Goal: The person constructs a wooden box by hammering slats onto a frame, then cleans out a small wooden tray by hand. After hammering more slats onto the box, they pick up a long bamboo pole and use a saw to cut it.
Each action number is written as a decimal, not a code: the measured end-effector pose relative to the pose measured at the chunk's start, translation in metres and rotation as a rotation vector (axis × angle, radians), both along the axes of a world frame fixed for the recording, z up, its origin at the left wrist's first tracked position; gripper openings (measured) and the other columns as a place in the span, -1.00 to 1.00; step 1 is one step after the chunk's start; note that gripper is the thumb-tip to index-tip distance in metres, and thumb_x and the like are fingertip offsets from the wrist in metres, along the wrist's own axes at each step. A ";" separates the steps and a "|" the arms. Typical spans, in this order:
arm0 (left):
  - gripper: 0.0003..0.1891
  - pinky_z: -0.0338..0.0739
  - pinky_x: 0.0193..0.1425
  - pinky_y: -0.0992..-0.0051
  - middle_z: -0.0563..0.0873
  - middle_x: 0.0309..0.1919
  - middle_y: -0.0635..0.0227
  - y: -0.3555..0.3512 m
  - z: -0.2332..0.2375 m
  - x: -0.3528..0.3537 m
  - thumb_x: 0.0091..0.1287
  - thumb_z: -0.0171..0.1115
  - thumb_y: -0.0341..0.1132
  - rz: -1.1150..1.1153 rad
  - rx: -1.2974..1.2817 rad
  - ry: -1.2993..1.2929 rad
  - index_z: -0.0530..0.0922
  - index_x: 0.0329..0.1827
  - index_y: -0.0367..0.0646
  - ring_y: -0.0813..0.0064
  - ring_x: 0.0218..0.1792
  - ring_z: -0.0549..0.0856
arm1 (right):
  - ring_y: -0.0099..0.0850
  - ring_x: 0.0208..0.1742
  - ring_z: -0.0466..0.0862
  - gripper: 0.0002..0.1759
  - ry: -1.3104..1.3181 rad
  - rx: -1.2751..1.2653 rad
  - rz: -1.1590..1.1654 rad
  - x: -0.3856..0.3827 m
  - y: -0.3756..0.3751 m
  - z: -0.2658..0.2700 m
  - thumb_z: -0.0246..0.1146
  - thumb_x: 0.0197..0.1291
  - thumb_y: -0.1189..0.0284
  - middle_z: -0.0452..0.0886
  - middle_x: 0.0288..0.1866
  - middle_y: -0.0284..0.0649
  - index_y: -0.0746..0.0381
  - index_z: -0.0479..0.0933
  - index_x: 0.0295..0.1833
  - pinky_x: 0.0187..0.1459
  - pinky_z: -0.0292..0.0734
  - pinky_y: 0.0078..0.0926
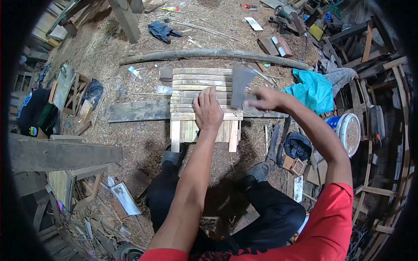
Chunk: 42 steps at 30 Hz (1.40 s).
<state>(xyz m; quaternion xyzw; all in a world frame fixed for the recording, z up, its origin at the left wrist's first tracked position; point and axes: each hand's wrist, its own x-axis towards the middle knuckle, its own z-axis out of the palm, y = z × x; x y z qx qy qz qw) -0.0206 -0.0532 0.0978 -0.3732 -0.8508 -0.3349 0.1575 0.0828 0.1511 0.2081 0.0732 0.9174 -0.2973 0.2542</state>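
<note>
In front of me is a panel of pale bamboo slats (pixel 202 81), laid side by side across lighter uprights that stick out at its near edge. My left hand (pixel 208 108) lies flat on the middle of the slats, its fingers stretched forward. At the panel's right edge my right hand (pixel 264 99), blurred by motion, is closed around the hidden handle of a broad grey blade (pixel 242 86). The blade overlaps the slats' right ends in this view. Under the panel, a long weathered plank (pixel 138 111) runs left to right.
Beyond the panel a long curved pole (pixel 213 53) lies across the shavings-covered floor. A teal plastic sheet (pixel 312 91) and a white bucket (pixel 350 135) stand to the right. A thick beam (pixel 65 154) juts in from the left. A person (pixel 37 113) is partly visible at far left.
</note>
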 end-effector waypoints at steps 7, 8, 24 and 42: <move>-0.51 0.17 0.44 0.20 0.54 0.21 0.30 0.000 -0.003 0.005 0.31 0.13 -0.41 0.017 -0.006 0.024 0.40 0.34 -0.13 0.31 0.29 0.46 | -0.31 -0.55 0.66 -0.36 0.032 -0.142 -0.067 0.002 0.010 -0.008 0.25 0.32 -0.09 0.60 -0.64 -0.21 0.36 0.58 -0.37 -0.49 0.51 -0.29; -0.51 0.18 0.44 0.20 0.54 0.21 0.30 0.001 -0.005 0.007 0.31 0.13 -0.41 0.034 -0.023 0.028 0.41 0.34 -0.13 0.31 0.30 0.46 | -0.33 -0.56 0.65 -0.37 0.096 -0.143 -0.020 0.002 0.012 -0.019 0.26 0.32 -0.09 0.60 -0.64 -0.20 0.36 0.58 -0.37 -0.50 0.51 -0.30; -0.55 0.13 0.48 0.15 0.51 0.24 0.27 0.004 0.005 -0.004 0.32 0.12 -0.39 -0.010 -0.050 -0.060 0.42 0.30 -0.14 0.28 0.37 0.40 | -0.13 -0.16 0.73 -0.47 0.570 0.068 -0.443 0.080 -0.067 -0.028 0.23 0.38 0.17 0.68 -0.14 0.08 0.37 0.41 0.23 -0.13 0.58 -0.21; -0.52 -0.11 0.63 0.05 0.33 0.50 0.20 -0.028 0.002 -0.034 0.45 0.03 -0.35 -0.084 -0.111 -0.043 0.33 0.43 -0.17 0.28 0.57 0.19 | 0.23 -0.05 0.59 -0.29 0.523 0.089 -1.139 0.030 -0.253 -0.039 0.20 0.32 0.44 0.47 -0.05 0.28 0.20 0.18 0.56 -0.02 0.54 0.02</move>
